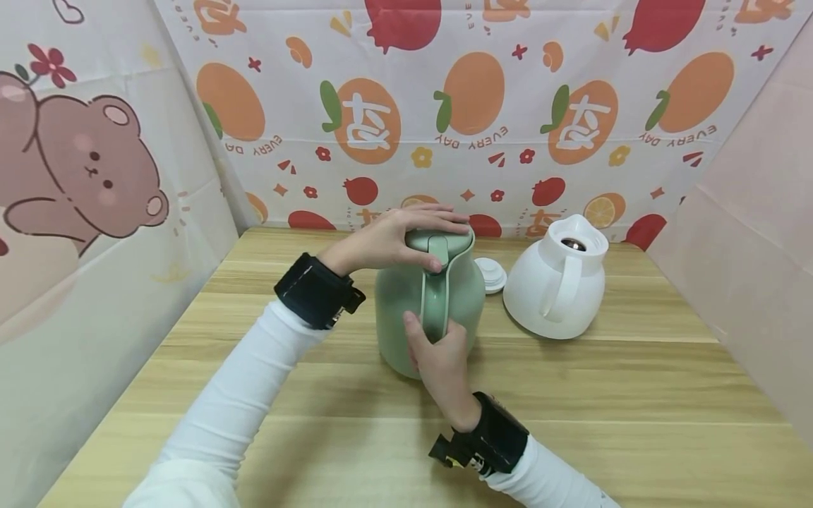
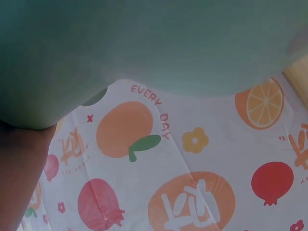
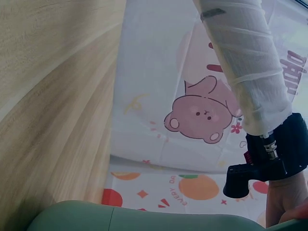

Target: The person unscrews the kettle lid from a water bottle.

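Observation:
A green thermos jug [image 1: 396, 310] stands on the table with its handle [image 1: 435, 310] toward me. My left hand [image 1: 399, 238] lies across its lid [image 1: 452, 244], fingers extended along the far side and thumb reaching over the near side by the lever tab. Lower down, my right hand [image 1: 444, 360] grips the bottom of the handle, its thumb pointing up along the left side. The jug's green wall [image 2: 183, 43] fills the top of the left wrist view. In the right wrist view, the green body [image 3: 144, 219] runs along the bottom edge.
Right of the green jug stands a white thermos jug [image 1: 552, 289], its mouth uncovered. A round white lid [image 1: 490, 274] lies between the two jugs. The wooden table [image 1: 610, 395] meets a fruit-print cloth [image 1: 419, 169] at the back and pale printed sheets at both sides.

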### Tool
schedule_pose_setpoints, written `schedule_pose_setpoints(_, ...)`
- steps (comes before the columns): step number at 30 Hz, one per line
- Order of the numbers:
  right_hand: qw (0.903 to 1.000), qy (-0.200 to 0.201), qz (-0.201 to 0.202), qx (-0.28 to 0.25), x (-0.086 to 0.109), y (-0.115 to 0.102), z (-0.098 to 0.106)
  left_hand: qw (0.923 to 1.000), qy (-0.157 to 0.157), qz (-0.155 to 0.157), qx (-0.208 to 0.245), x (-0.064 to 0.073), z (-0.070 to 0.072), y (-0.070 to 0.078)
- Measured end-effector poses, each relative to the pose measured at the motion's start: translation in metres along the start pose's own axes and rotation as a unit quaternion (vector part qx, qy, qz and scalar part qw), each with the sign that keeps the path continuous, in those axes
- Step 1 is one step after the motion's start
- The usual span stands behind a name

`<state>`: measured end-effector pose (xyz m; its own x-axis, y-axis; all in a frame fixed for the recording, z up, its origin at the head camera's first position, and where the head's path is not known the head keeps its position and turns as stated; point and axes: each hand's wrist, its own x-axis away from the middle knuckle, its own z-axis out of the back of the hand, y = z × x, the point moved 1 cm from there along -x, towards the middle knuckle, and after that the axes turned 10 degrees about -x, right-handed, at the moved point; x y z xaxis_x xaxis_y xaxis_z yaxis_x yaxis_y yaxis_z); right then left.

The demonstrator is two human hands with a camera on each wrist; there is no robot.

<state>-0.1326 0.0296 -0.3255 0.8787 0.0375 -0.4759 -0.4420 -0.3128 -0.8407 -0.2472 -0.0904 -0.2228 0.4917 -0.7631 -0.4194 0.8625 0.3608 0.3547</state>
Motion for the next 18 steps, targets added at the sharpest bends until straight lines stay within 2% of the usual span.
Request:
schedule_pose_setpoints(8,0.9999,0.004,-0.01,-0.004,-0.001,-0.002,-0.001,0.9998,0.004,0.017,-0.009,-0.001,-0.001,0.004)
schedule_pose_setpoints(18,0.9997,0.002,-0.022,0.001,-0.001,-0.002,-0.001,0.9955,0.012,0.071,-0.062,-0.002,-0.003,0.019)
